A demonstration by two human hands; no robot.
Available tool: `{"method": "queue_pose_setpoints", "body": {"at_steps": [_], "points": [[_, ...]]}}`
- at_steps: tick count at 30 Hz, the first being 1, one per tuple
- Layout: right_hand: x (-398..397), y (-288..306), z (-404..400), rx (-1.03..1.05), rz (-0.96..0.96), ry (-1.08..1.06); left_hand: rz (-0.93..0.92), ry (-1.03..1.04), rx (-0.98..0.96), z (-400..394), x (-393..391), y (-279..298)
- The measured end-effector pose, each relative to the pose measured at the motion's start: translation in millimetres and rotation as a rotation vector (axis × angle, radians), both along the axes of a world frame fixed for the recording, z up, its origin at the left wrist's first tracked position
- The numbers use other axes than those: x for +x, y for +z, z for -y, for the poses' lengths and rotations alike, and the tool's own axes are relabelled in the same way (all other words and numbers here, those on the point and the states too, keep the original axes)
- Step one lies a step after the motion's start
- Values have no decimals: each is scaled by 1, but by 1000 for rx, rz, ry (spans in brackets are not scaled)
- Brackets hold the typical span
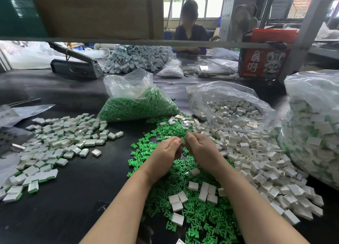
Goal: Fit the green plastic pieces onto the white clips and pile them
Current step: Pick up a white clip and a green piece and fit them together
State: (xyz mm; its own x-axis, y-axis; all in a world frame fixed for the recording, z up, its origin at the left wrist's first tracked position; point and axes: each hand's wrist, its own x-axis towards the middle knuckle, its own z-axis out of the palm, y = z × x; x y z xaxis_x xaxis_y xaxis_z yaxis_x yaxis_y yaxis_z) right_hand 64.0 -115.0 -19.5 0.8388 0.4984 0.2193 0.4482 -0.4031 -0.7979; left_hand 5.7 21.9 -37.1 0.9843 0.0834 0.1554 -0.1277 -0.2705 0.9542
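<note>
My left hand (167, 149) and my right hand (200, 148) meet above the middle of the table, fingers pinched together on a small white clip (182, 140) between them. Whether a green piece sits in it is hidden by my fingers. Below my hands lies a spread of loose green plastic pieces (198, 212) with a few white clips on top. To the right is a heap of loose white clips (256, 163). On the left lies the pile of fitted white-and-green clips (60, 144).
A clear bag of green pieces (139, 104) stands behind my hands, a bag of white clips (231, 108) to its right, a big bag of fitted clips (313, 133) at the far right. Across the black table a person (190, 27) sits by another heap (135, 58). A shelf hangs overhead.
</note>
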Motion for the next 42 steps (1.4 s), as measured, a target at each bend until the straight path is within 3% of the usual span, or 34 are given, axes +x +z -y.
{"method": "queue_pose_setpoints", "body": {"at_steps": [6, 14, 27, 37, 42], "points": [[-2, -2, -2, -11, -21, 8, -11, -49, -63, 2, -1, 0], [-7, 2, -2, -103, 112, -10, 7, -16, -58, 4, 4, -6], [0, -4, -5, 243, -134, -37, 28, -47, -204, 1, 5, -8], [-1, -6, -6, 179, -77, -23, 10, -37, -208, 4, 5, -6], [-1, -4, -4, 63, -29, -15, 10, -23, -68, 3, 3, -4]]}}
